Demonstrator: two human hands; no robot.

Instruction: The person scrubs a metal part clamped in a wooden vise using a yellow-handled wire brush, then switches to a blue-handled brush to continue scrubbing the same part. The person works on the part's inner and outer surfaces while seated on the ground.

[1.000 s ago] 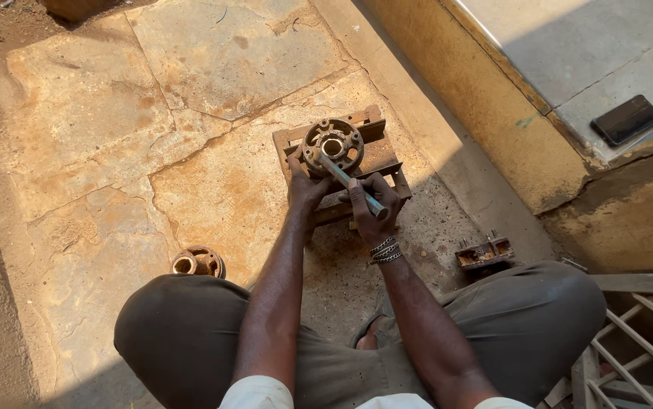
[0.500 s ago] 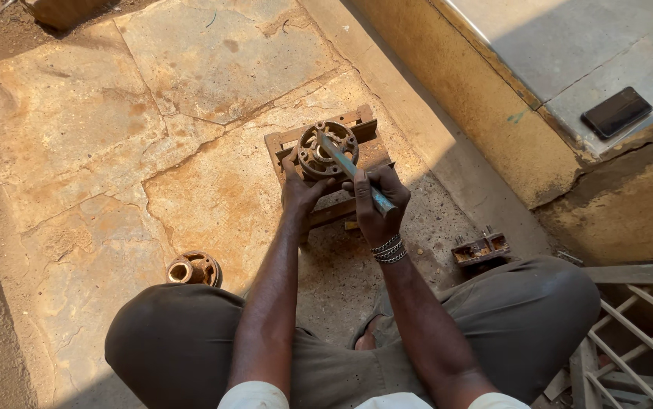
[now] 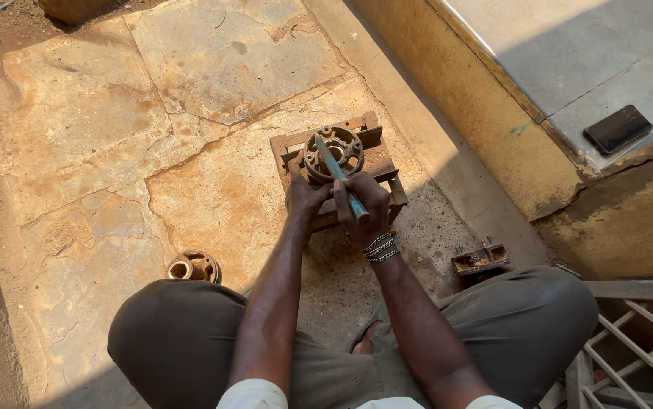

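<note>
white short sleeves show at the bottom edge, both forearms bare below them. dark olive-brown trousers cover both knees, the cloth smooth and a bit dusty. the right hand [image 3: 362, 203] has a stack of thin silvery metal bangles at its wrist; the left hand [image 3: 305, 195] wears nothing, no ring to be made out on either

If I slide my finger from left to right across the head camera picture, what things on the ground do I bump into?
Small rusty round part → left hand → rusty ring-shaped part on its metal frame → right hand → small rusty block → dark flat phone-like slab.
</note>
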